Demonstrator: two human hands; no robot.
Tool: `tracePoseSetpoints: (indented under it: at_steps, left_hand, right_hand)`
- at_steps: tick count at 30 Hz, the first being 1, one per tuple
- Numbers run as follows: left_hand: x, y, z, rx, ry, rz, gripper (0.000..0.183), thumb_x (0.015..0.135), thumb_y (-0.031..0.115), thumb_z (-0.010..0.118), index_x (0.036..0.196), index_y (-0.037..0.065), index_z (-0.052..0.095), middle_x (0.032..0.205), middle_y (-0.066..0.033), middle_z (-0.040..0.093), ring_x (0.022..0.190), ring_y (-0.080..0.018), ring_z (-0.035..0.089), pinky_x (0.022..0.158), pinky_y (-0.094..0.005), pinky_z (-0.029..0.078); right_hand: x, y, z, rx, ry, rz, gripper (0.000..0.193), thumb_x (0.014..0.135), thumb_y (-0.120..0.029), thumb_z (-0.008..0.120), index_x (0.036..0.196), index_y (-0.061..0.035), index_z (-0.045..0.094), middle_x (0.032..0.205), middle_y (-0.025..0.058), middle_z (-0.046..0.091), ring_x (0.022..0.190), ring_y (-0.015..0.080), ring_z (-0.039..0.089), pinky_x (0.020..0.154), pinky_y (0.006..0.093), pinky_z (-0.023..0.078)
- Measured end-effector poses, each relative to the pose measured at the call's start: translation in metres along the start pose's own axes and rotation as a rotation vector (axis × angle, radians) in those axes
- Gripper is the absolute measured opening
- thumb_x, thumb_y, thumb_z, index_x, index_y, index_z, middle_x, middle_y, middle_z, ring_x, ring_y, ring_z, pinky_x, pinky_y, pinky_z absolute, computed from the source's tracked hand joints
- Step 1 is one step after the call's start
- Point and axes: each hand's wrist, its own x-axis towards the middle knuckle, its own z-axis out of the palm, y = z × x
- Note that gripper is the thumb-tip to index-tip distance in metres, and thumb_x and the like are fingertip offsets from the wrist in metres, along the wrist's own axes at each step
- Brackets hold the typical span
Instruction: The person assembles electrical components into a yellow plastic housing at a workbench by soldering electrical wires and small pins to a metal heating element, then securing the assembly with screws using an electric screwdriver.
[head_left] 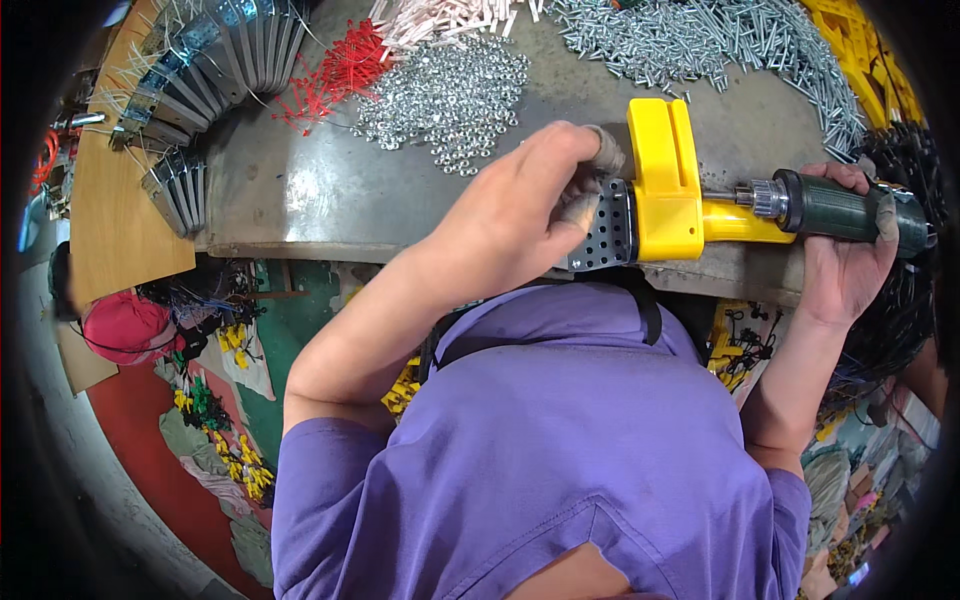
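My left hand (510, 210), with coverings on its thumb and fingertip, is closed at a dark perforated metal plate (612, 232). The plate adjoins a yellow plastic housing (665, 190), whose yellow handle (745, 224) extends to the right along the table's near edge. Wrapped round a dark green power screwdriver (845, 208) is my right hand (845, 262). The tool lies level, its silver chuck (766, 198) and bit pointing left at the housing. Whether the bit touches a screw inside is hidden.
Loose nuts (445, 100), red small parts (345, 75) and whitish strips (430, 20) lie on the metal table (320, 190). Screws (700, 45) are heaped at the back right, beside yellow parts (860, 50). Metal blades with wires (200, 80) line the left, near a wooden board (125, 220).
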Motion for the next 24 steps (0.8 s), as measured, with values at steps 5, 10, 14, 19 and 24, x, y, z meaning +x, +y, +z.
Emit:
tracePoseSetpoints:
  at_steps: [5, 10, 14, 19, 24]
  left_hand:
    - [0.006, -0.008, 0.015, -0.175, -0.010, -0.096, 0.057, 0.079, -0.010, 0.062, 0.129, 0.002, 0.036, 0.112, -0.0099, 0.055, 0.097, -0.0175, 0.061, 0.082, -0.0289, 0.050]
    - [0.006, -0.008, 0.016, -0.001, 0.051, 0.055, 0.057, 0.080, -0.010, 0.062, 0.131, 0.001, 0.039, 0.111, -0.0106, 0.055, 0.095, -0.0175, 0.062, 0.080, -0.0299, 0.052]
    - [0.010, -0.010, 0.018, -0.115, 0.025, 0.025, 0.055, 0.079, -0.009, 0.063, 0.129, 0.001, 0.042, 0.110, -0.0108, 0.054, 0.094, -0.0184, 0.064, 0.079, -0.0299, 0.053]
    - [0.008, -0.011, 0.017, -0.166, 0.053, 0.028, 0.050, 0.078, -0.008, 0.066, 0.124, -0.001, 0.045, 0.107, -0.0123, 0.058, 0.093, -0.0199, 0.066, 0.077, -0.0307, 0.055]
    - [0.008, -0.009, 0.014, -0.087, 0.061, 0.038, 0.047, 0.078, -0.005, 0.068, 0.120, -0.001, 0.047, 0.104, -0.0135, 0.061, 0.089, -0.0207, 0.067, 0.075, -0.0307, 0.055]
  right_hand:
    - [-0.001, 0.001, 0.001, 0.022, 0.018, 0.001, 0.039, 0.074, -0.004, 0.069, 0.103, 0.0040, 0.044, 0.099, 0.0111, 0.046, 0.102, 0.0251, 0.047, 0.111, 0.0484, 0.025]
    - [0.003, 0.005, -0.003, 0.050, -0.009, 0.036, 0.039, 0.072, -0.002, 0.069, 0.101, 0.0028, 0.044, 0.097, 0.0105, 0.045, 0.101, 0.0246, 0.047, 0.112, 0.0482, 0.023]
    - [0.000, 0.000, 0.002, 0.045, -0.004, 0.034, 0.040, 0.071, -0.002, 0.070, 0.101, 0.0018, 0.044, 0.095, 0.0103, 0.046, 0.099, 0.0241, 0.048, 0.112, 0.0475, 0.023]
    - [-0.001, 0.003, 0.007, 0.043, -0.008, 0.045, 0.039, 0.071, -0.003, 0.071, 0.100, 0.0020, 0.045, 0.095, 0.0101, 0.047, 0.098, 0.0236, 0.049, 0.112, 0.0470, 0.023]
    - [-0.001, 0.004, 0.010, -0.004, 0.001, 0.018, 0.038, 0.071, -0.003, 0.071, 0.099, 0.0015, 0.046, 0.094, 0.0094, 0.048, 0.097, 0.0230, 0.049, 0.111, 0.0470, 0.024]
